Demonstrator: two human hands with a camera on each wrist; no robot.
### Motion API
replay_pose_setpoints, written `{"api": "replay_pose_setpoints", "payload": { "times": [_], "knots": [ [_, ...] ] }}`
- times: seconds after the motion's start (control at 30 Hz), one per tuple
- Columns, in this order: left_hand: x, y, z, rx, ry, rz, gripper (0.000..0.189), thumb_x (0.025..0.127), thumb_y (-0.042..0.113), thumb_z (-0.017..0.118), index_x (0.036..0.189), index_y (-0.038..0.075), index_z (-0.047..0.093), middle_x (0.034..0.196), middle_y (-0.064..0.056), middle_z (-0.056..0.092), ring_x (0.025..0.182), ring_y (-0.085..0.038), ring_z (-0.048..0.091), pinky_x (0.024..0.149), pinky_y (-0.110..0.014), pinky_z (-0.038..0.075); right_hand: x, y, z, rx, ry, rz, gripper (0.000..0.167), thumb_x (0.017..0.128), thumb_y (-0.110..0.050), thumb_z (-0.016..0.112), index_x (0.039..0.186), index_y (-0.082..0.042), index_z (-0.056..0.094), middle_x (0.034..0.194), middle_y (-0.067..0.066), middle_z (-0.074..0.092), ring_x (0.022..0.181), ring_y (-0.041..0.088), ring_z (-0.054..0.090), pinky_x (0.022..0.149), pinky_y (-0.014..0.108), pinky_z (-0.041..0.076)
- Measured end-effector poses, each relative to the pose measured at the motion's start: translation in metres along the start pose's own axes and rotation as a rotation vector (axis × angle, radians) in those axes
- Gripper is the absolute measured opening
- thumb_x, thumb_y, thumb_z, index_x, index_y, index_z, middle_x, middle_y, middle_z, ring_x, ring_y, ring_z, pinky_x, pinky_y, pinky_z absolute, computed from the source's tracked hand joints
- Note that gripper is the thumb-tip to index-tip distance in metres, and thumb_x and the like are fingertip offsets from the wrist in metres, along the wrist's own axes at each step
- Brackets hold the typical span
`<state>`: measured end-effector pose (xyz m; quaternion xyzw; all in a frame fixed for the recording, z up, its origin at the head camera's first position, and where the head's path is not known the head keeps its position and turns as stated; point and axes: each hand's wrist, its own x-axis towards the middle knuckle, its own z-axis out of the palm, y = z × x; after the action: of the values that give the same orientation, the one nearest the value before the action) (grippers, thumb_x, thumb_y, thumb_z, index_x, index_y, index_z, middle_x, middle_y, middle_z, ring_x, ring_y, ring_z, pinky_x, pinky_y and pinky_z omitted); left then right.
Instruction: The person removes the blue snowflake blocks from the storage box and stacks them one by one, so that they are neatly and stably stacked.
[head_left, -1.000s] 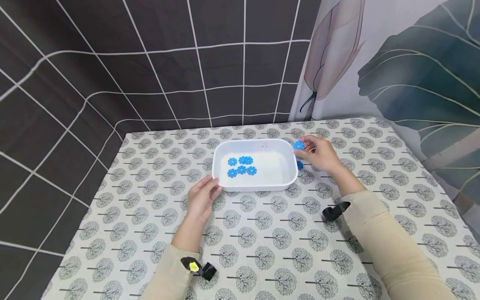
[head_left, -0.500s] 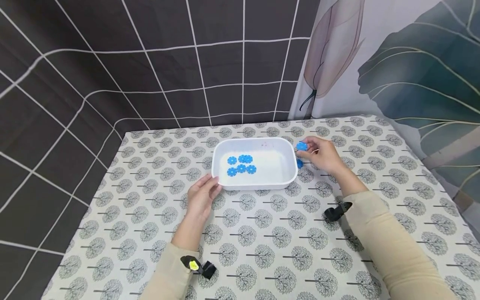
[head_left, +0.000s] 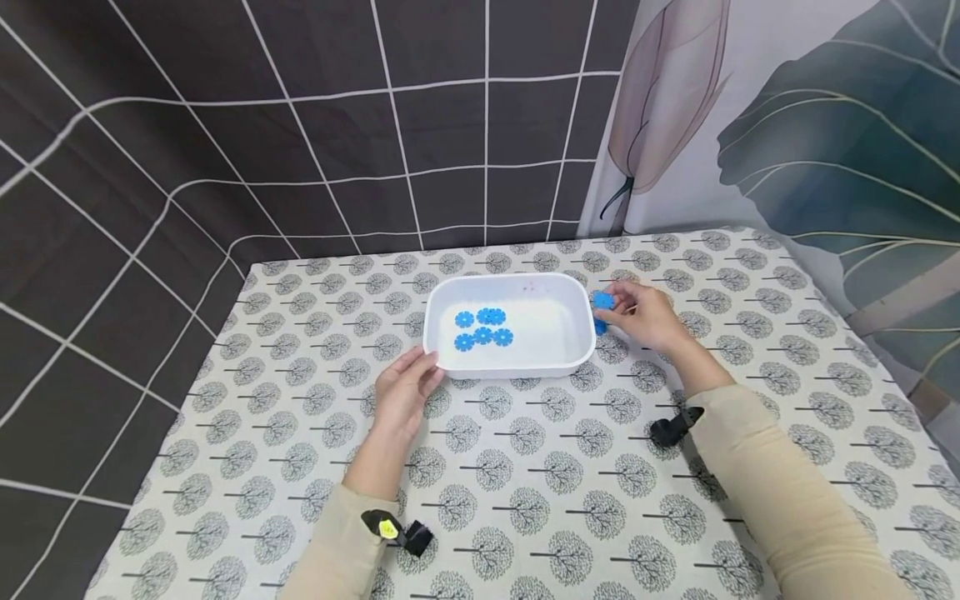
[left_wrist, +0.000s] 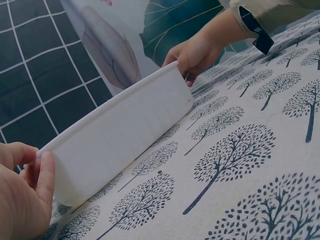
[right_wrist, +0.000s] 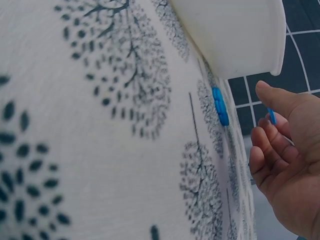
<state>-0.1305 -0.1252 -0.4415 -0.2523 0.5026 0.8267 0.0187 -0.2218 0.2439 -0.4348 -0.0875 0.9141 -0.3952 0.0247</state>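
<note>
A white rectangular plastic tub (head_left: 510, 372) stands on the table with several blue notched, flower-shaped discs (head_left: 483, 335) lying in its left half. At its front left corner my left hand (head_left: 402, 392) pinches the rim between thumb and fingers, plainer in the left wrist view, where the left hand (left_wrist: 25, 187) is at lower left. My right hand (head_left: 647, 315), just beyond the tub's right end, pinches one blue disc (head_left: 603, 300). Below that disc, a small stack of blue discs (right_wrist: 220, 106) sits on the cloth beside the tub, partly hidden in the head view.
A cream tablecloth (head_left: 525, 500) printed with dark trees covers the table. Behind it hangs a dark cloth (head_left: 442, 133) with a white grid. To the right is a pale curtain (head_left: 840, 150) with large leaf prints.
My right hand has shifted slightly right, then lowered with its disc, now nearer the stack beside the tub. The left hand and the tub stay in place.
</note>
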Motion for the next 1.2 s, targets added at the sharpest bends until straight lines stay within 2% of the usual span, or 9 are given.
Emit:
{"api": "replay_pose_setpoints", "payload": {
  "times": [0.37, 0.73, 1.07, 1.2],
  "knots": [
    [0.000, 0.000, 0.001, -0.005, -0.004, 0.003, 0.034, 0.091, -0.002, 0.070, 0.124, -0.003, 0.059, 0.109, -0.010, 0.062, 0.095, -0.017, 0.066, 0.092, -0.023, 0.061, -0.002, 0.003, 0.005, -0.004, -0.029, 0.012, 0.039, 0.093, -0.018, 0.075, 0.123, 0.004, 0.061, 0.101, 0.015, 0.064, 0.092, 0.027, 0.058, 0.077, 0.024, 0.056],
    [0.000, 0.001, 0.001, -0.011, 0.005, -0.004, 0.037, 0.090, -0.002, 0.071, 0.125, -0.003, 0.058, 0.111, -0.011, 0.060, 0.095, -0.017, 0.065, 0.093, -0.023, 0.061, -0.005, 0.005, 0.008, -0.008, -0.069, -0.007, 0.043, 0.090, -0.010, 0.077, 0.125, 0.008, 0.061, 0.099, 0.015, 0.062, 0.091, 0.025, 0.056, 0.076, 0.018, 0.052],
    [0.000, 0.001, 0.001, -0.009, 0.000, -0.008, 0.036, 0.090, -0.002, 0.071, 0.124, -0.003, 0.058, 0.108, -0.009, 0.062, 0.093, -0.015, 0.066, 0.092, -0.023, 0.061, -0.003, 0.008, 0.011, -0.064, -0.091, -0.093, 0.040, 0.084, -0.007, 0.081, 0.117, 0.007, 0.066, 0.099, 0.016, 0.061, 0.092, 0.028, 0.056, 0.082, 0.032, 0.053],
    [-0.001, 0.001, 0.002, -0.014, 0.004, -0.007, 0.036, 0.091, -0.003, 0.070, 0.125, -0.003, 0.058, 0.112, -0.011, 0.060, 0.096, -0.017, 0.065, 0.093, -0.024, 0.061, -0.003, 0.009, 0.012, -0.081, -0.103, -0.092, 0.037, 0.084, -0.007, 0.081, 0.116, 0.006, 0.067, 0.098, 0.015, 0.061, 0.091, 0.028, 0.055, 0.083, 0.035, 0.053]
  ]
}}
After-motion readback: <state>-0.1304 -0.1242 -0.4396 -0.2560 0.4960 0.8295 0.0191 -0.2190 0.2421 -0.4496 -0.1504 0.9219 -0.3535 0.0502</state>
